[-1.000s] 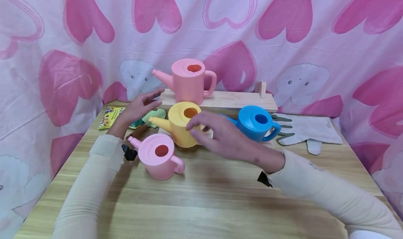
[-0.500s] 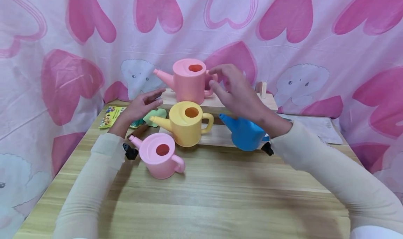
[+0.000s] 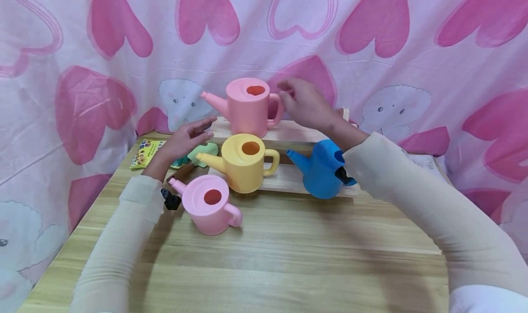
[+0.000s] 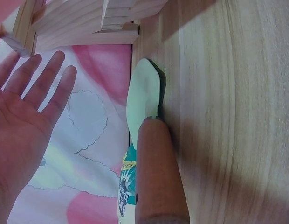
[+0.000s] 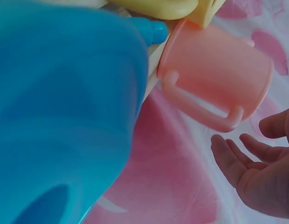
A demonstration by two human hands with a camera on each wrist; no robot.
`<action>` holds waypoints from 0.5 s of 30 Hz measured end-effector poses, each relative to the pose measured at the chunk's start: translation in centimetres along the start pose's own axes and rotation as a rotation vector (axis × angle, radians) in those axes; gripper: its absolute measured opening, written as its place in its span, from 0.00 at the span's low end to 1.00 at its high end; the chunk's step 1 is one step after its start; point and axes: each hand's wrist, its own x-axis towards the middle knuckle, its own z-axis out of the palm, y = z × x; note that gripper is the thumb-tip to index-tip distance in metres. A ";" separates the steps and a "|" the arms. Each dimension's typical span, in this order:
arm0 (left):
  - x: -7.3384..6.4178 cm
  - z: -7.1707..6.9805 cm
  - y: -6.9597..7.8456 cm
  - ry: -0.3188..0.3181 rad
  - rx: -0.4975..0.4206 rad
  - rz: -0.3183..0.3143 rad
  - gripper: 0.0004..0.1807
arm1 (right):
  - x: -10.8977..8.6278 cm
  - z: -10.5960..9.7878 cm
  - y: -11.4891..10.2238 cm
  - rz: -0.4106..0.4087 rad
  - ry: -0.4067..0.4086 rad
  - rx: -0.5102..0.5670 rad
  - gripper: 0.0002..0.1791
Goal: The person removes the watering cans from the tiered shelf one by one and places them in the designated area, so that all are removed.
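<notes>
A coral-pink watering can [image 3: 246, 116] stands on the upper step of a wooden shelf [image 3: 299, 131]. My right hand [image 3: 307, 103] hovers at the can's handle; in the right wrist view its loosely bent fingers are just apart from the handle. My left hand [image 3: 184, 140] reaches to the shelf's left end, fingers extended and holding nothing; whether the fingertips touch the wood I cannot tell. On the lower step are a yellow watering can [image 3: 242, 170] and a blue watering can [image 3: 319, 178], the latter partly behind my right wrist. A light-pink watering can [image 3: 208, 219] sits on the table, front left.
Below my left hand lies a garden trowel with a green blade [image 4: 143, 95] and wooden handle [image 4: 159, 172]. A yellow packet [image 3: 145, 153] and a green one [image 3: 179, 161] lie beside it. My right sleeve mostly covers a pale glove [image 3: 425, 161]. A heart-patterned curtain [image 3: 371, 19] closes off the back.
My right hand has moved from the yellow watering can up and back to the coral-pink one's handle, its fingers now bent closer together. The left hand and the watering cans have stayed put.
</notes>
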 end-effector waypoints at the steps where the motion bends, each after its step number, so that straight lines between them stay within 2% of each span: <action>1: 0.0 0.0 0.0 0.001 0.002 0.001 0.36 | 0.1 0.0 0.0 0.019 -0.014 -0.002 0.27; 6: 0.0 -0.1 0.0 0.003 0.011 -0.001 0.36 | 0.7 0.3 0.4 0.061 -0.073 0.020 0.25; 15: -0.1 0.0 0.3 -0.007 -0.007 -0.001 0.35 | 1.1 1.0 0.7 0.037 -0.100 0.034 0.21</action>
